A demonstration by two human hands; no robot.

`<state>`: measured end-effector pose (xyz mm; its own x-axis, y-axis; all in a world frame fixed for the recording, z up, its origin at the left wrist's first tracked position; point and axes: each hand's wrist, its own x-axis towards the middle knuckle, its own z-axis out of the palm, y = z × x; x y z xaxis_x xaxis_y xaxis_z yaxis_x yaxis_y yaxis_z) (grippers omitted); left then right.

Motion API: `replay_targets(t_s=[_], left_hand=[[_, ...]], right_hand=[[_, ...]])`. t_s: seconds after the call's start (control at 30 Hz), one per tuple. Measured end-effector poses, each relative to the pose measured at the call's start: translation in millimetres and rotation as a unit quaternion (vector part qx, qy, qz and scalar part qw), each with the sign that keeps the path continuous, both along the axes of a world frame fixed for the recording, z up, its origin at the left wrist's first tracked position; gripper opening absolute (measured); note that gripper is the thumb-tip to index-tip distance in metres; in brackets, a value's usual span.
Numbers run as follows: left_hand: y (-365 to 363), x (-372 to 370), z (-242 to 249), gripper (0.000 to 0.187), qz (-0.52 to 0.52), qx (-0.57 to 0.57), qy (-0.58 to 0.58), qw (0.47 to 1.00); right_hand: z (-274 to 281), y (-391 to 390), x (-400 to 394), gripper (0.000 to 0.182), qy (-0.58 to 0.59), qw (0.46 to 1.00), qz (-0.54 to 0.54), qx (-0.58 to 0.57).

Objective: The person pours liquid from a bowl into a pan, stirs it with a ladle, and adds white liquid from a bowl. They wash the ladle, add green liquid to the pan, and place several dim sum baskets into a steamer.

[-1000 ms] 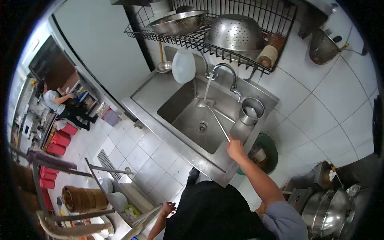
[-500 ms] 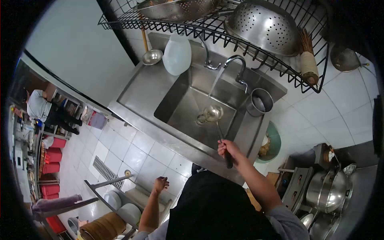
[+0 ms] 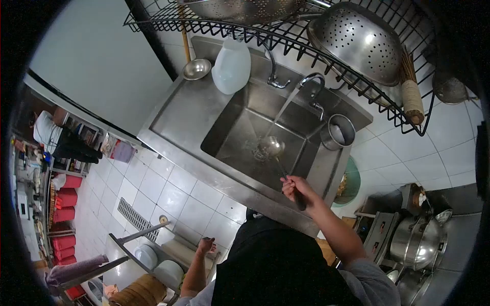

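Observation:
My right hand [image 3: 297,190] is closed around the dark handle of a ladle [image 3: 273,147]. Its metal bowl hangs inside the steel sink [image 3: 224,128], close to the drain. Running water [image 3: 284,113] from the curved faucet [image 3: 312,81] comes down at the bowl and splashes beside it. My left hand [image 3: 206,246] hangs low over the floor, away from the sink's front edge, fingers loosely curled and holding nothing.
A second ladle [image 3: 197,69] and a whitish jug [image 3: 231,66] stand behind the sink. A steel container [image 3: 337,131] sits on its right ledge. Overhead, a wire rack [image 3: 352,92] carries a colander [image 3: 360,43] and a brush [image 3: 412,97]. Another person [image 3: 61,137] stands far left.
The ladle's bowl has shifted slightly down in the sink, and water now splashes beside it. My right hand keeps its grip. The whole view has shifted slightly.

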<state>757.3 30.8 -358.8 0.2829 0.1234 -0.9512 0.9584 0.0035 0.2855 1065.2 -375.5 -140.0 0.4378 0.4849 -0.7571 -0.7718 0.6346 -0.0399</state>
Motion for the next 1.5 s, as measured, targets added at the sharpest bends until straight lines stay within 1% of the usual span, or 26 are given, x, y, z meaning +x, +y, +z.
replay_targets(t_s=[0.03,0.1,0.17,0.23,0.3,0.37,0.5,0.57,0.63,0.7,0.73,0.77,0.8,0.83,0.87,0.9,0.97,1.0,1.07,1.17,1.23,1.3,1.37,1.4,1.47,1.5], left_hand=[[3,4,2,0.032,0.000,0.000,0.002,1.000],[3,8,1,0.034,0.027,-0.034,-0.024,0.999],[-1,13,-2,0.036,0.025,-0.034,-0.044,0.998],[-1,23,1,0.038,0.017,-0.028,-0.068,0.997],[-4,33,9,0.041,-0.022,-0.027,-0.065,0.997],[-3,50,29,0.041,-0.048,-0.065,-0.034,0.996],[-13,121,128,0.042,-0.142,-0.161,-0.004,0.977],[-15,147,155,0.043,-0.179,-0.180,-0.032,0.967],[-24,180,205,0.048,-0.239,-0.244,-0.164,0.925],[-45,212,250,0.042,-0.280,-0.213,-0.163,0.922],[-52,225,261,0.039,-0.296,-0.249,-0.197,0.901],[-60,239,273,0.036,-0.312,-0.285,-0.229,0.877],[-73,251,286,0.033,-0.335,-0.288,-0.237,0.865],[-87,264,299,0.033,-0.353,-0.300,-0.256,0.849],[-103,277,299,0.032,-0.357,-0.325,-0.282,0.829],[-119,289,297,0.032,-0.360,-0.350,-0.307,0.808],[-160,311,287,0.034,-0.319,-0.351,-0.331,0.816],[-182,325,294,0.035,-0.299,-0.349,-0.365,0.810],[-219,361,296,0.040,-0.250,-0.329,-0.428,0.804],[-290,431,255,0.046,-0.161,-0.284,-0.505,0.799],[-328,492,223,0.048,-0.167,-0.224,-0.494,0.823],[-367,548,195,0.051,-0.163,-0.206,-0.479,0.838],[-393,596,168,0.055,-0.174,-0.247,-0.425,0.853],[-399,618,155,0.057,-0.185,-0.265,-0.398,0.859],[-399,650,140,0.062,-0.206,-0.285,-0.363,0.863],[-402,642,161,0.064,-0.206,-0.266,-0.362,0.870]], right_hand=[[-4,-7,2,0.035,0.002,1.000,0.000,0.000],[-7,-19,4,0.030,0.036,0.988,0.023,0.151],[-15,-11,0,0.035,0.034,0.986,0.015,0.165],[1,10,-4,0.036,0.065,0.994,-0.050,0.069],[-5,-3,-8,0.038,0.028,0.995,-0.021,0.089],[-11,-17,-9,0.039,0.019,0.983,0.012,0.182],[8,6,-13,0.040,0.005,0.995,-0.050,0.089],[-6,-8,-18,0.040,-0.017,0.992,-0.019,0.126],[-12,-16,-25,0.040,-0.037,0.987,0.016,0.158],[-10,-9,-28,0.042,-0.086,0.992,0.094,-0.003],[3,-1,-29,0.040,-0.120,0.979,0.128,-0.104],[8,2,-29,0.040,-0.120,0.980,0.117,-0.104],[12,2,-29,0.039,-0.195,0.908,0.247,-0.275],[18,2,-30,0.038,-0.254,0.785,0.364,-0.432],[39,8,-32,0.038,-0.295,0.678,0.408,-0.536],[27,4,-37,0.038,-0.288,0.683,0.399,-0.540],[-11,-5,-47,0.046,-0.479,0.427,0.337,-0.690],[-20,-5,-49,0.046,-0.469,0.430,0.327,-0.698],[-26,-7,-53,0.057,-0.396,0.412,0.426,-0.702],[-4,-1,-69,0.059,-0.398,0.427,0.384,-0.715],[7,-2,-66,0.058,-0.341,0.501,0.450,-0.656],[-20,-11,-93,0.054,-0.433,0.439,0.369,-0.696],[-41,-8,-108,0.051,-0.435,0.356,0.392,-0.728],[-38,-10,-122,0.051,-0.398,0.366,0.374,-0.754],[-28,-19,-144,0.043,-0.427,0.376,0.366,-0.737],[-27,-29,-160,0.043,-0.402,0.383,0.348,-0.755]])
